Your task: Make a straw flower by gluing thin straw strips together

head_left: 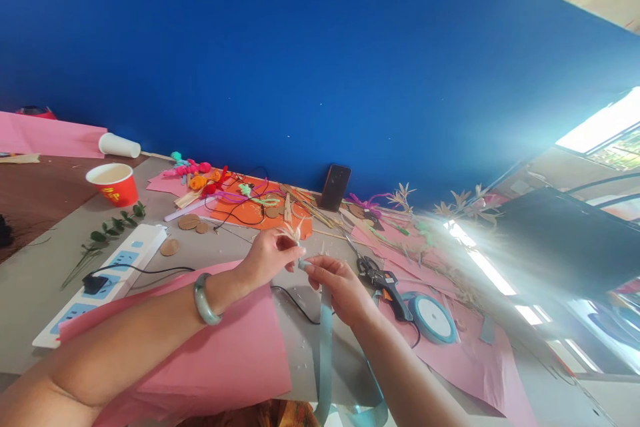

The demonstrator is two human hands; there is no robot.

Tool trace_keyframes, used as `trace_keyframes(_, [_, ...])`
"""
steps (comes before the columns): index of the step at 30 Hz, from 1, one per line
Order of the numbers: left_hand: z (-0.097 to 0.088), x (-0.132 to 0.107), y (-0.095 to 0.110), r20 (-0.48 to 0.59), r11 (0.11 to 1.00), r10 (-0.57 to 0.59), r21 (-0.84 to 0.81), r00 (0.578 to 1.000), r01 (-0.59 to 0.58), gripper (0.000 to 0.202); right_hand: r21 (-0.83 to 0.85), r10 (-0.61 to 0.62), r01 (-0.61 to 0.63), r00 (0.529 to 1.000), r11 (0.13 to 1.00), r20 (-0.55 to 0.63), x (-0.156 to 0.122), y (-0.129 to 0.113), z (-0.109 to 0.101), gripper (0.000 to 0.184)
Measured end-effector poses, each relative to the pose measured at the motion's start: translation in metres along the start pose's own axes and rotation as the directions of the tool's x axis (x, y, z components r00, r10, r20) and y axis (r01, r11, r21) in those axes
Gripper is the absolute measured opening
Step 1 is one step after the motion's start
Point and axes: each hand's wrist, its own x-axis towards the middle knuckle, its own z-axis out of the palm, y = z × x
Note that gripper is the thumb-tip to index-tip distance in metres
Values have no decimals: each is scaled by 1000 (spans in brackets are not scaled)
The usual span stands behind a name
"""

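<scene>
I see bare forearms (150, 340) reach over the counter (30, 303) from its near edge, left hand (273, 255) and right hand (341, 288) close, both pinching.

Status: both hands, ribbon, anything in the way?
Left hand: grip on pale flower. Right hand: grip on blue-green ribbon, length trailing below. Scissors and glue gun close on the right, not between hands.
</scene>
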Motion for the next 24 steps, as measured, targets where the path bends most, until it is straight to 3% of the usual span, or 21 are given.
trace_keyframes(14, [0, -1, -6, -95, 997, 9, 81, 995, -1, 21, -44, -52, 51, 999, 998, -10, -6, -7, 13, 22])
trace_keyframes(24, [0, -2, 0, -148, 986, 54, 163, 987, -30, 17, -41, -75, 76, 997, 996, 26, -4, -5, 7, 24])
